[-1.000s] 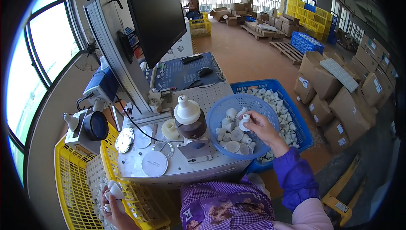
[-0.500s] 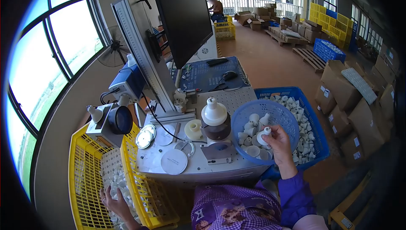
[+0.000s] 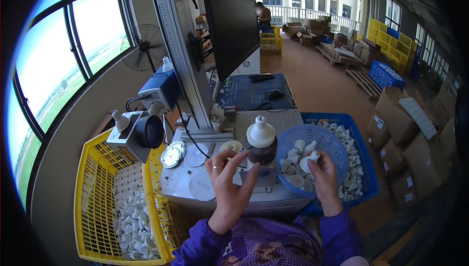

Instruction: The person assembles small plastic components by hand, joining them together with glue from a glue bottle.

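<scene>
My left hand (image 3: 230, 183) is raised over the front of the metal worktable (image 3: 244, 198), fingers apart and empty, near a white lamp housing (image 3: 261, 133) that sits upright on a dark round holder (image 3: 262, 154). In my right hand (image 3: 324, 180) is a white lamp part (image 3: 309, 162), gripped between thumb and fingers above the round blue basket (image 3: 337, 144). Several similar white parts (image 3: 294, 157) lie in that basket. Beneath and beside it stands a blue crate (image 3: 372, 180) full of white parts.
A yellow crate (image 3: 90, 207) with white parts stands at the left. Above it hangs a machine head with a dark lens (image 3: 150, 131). A monitor (image 3: 230, 34) is on the table's far side. Cardboard boxes (image 3: 410, 144) are stacked at right. Another person (image 3: 264, 16) is far back.
My left hand has come up from the yellow crate to the front of the lamp holder. My right hand still holds the white part, now tilted. The view has shifted slightly.
</scene>
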Demonstrator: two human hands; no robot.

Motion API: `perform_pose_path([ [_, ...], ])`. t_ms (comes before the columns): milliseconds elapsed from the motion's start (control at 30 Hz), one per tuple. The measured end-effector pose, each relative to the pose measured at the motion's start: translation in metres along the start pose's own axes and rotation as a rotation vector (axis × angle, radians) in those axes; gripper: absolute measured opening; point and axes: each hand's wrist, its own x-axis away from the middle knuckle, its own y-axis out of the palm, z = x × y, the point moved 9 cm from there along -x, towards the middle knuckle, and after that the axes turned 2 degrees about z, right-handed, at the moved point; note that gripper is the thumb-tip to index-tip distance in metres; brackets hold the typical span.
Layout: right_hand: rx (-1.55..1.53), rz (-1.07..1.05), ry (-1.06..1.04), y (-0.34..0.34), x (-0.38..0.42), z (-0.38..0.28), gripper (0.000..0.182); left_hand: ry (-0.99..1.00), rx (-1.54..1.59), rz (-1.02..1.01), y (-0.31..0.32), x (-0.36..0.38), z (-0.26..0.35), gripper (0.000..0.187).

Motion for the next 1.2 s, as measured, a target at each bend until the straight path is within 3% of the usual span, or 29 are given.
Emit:
perform_pose_path([
  [133, 0.066, -0.076, -0.081, 0.034, -0.012, -0.037, 0.027, -0.008, -0.017, -0.01, 0.034, -0.055, -0.005, 0.04],
  [233, 0.112, -0.11, -0.129, 0.061, -0.026, -0.061, 0.03, -0.03, -0.029, -0.162, 0.064, -0.071, -0.019, 0.041],
  [333, 0.189, -0.151, -0.16, 0.086, -0.046, -0.067, 0.032, -0.076, 0.1, -0.227, 0.063, -0.076, -0.022, 0.037],
  [367, 0.185, -0.149, -0.16, 0.093, -0.053, -0.065, 0.032, -0.163, 0.287, -0.184, 0.052, -0.075, -0.026, 0.033],
  [400, 0.251, -0.176, -0.233, 0.104, -0.058, -0.066, 0.033, -0.251, 0.472, -0.14, 0.041, -0.072, -0.031, 0.029],
  [433, 0.319, -0.204, -0.305, 0.115, -0.061, -0.066, 0.033, -0.273, 0.466, -0.104, 0.03, -0.067, -0.036, 0.025],
  [533, 0.393, -0.25, -0.323, 0.136, -0.068, -0.048, 0.034, -0.429, 0.689, -0.069, 0.01, -0.043, -0.05, 0.022],
  [567, 0.559, -0.221, -0.418, 0.138, -0.065, -0.05, 0.035, -0.431, 0.687, -0.066, 0.004, -0.035, -0.052, 0.022],
  [800, 0.507, -0.214, -0.322, 0.137, -0.066, -0.045, 0.033, -0.574, 0.788, -0.042, -0.003, 0.01, -0.068, 0.019],
  [900, 0.645, -0.181, -0.431, 0.14, -0.06, -0.06, 0.031, -0.628, 0.864, -0.059, 0.007, 0.023, -0.071, 0.021],
  [967, 0.816, -0.236, -0.477, 0.145, -0.06, -0.062, 0.04, -0.636, 0.853, -0.076, 0.008, 0.028, -0.07, 0.02],
  [1200, 0.561, -0.142, -0.478, 0.136, -0.058, -0.052, 0.035, -0.642, 0.859, -0.12, 0.013, 0.038, -0.063, 0.019],
])
